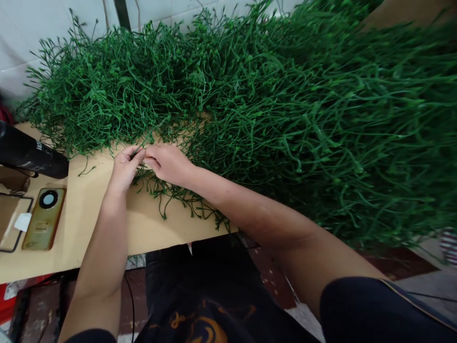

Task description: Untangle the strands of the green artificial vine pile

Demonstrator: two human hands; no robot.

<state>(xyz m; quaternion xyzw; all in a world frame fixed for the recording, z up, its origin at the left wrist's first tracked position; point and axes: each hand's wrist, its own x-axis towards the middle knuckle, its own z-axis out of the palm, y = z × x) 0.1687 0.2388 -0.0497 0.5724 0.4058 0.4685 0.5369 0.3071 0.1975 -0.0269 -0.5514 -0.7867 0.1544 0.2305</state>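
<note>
My left hand (125, 166) and my right hand (170, 163) meet fingertip to fingertip over the table, at the near edge of a big heap of thin green plant stems (107, 90). Thumb and fingers of the left are pinched, with a bit of green stem showing between them. Curled fingers on the right are closed too, but what lies inside them is too small and covered to make out. More loose stems (171, 193) with small budded tips lie under and just below the right wrist.
A tan tabletop (96, 233) carries the heap, which spreads far to the right. On the left are a black bottle-like cylinder (32, 150), a gold phone (44, 219) lying camera side up, and a dark-framed box (10, 221). White tiled wall (39, 24) stands behind.
</note>
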